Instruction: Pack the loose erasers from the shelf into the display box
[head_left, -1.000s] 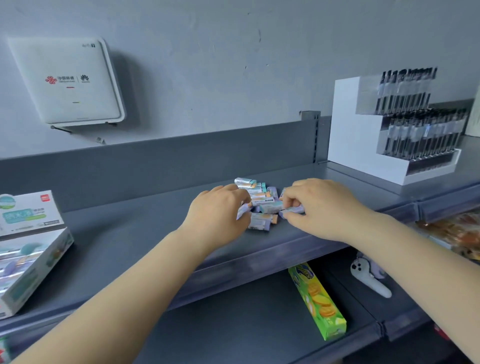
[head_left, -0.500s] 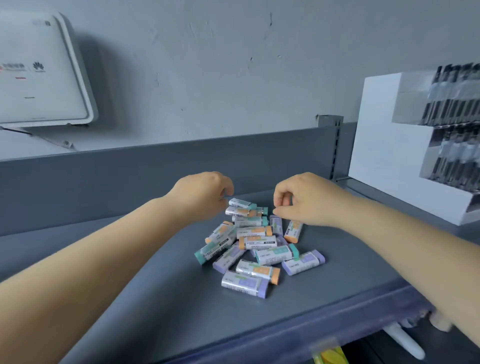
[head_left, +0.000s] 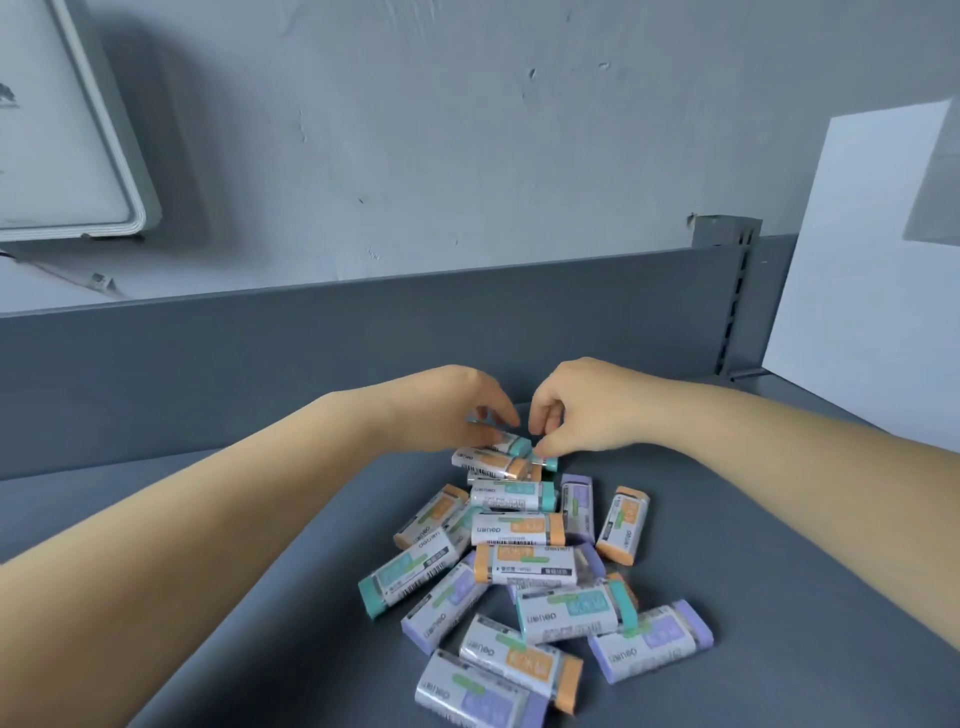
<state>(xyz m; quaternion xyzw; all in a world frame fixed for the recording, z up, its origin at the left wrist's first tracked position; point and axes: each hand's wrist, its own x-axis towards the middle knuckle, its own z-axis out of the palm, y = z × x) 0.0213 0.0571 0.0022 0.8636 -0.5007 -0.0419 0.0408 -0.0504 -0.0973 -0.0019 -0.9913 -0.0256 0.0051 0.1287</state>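
A pile of wrapped erasers (head_left: 519, 561) lies on the dark grey shelf (head_left: 779, 597), a bit below the middle and toward 5 o'clock. The wrappers are white with ends in orange, teal or purple, and many erasers lie on top of each other or lean on their neighbours. Both bare arms reach in from the bottom corners, and the two hands meet at the far end of the pile, at 12 o'clock from it. The left hand (head_left: 447, 410) has its fingers curled down over a teal eraser (head_left: 511, 445) at the top of the heap, and it pinches that one between fingertips and thumb. The right hand (head_left: 582, 410) is bunched up, with its finger and thumb nipping the end of another small teal eraser (head_left: 548, 462) just beside the first (most of that one is hidden). A grey back wall of the shelf (head_left: 260, 358) runs behind the hands. A white box (head_left: 67, 130) hangs on the wall at 10 o'clock. A white stand (head_left: 857, 270) sits at 3 o'clock, well apart from the pile.
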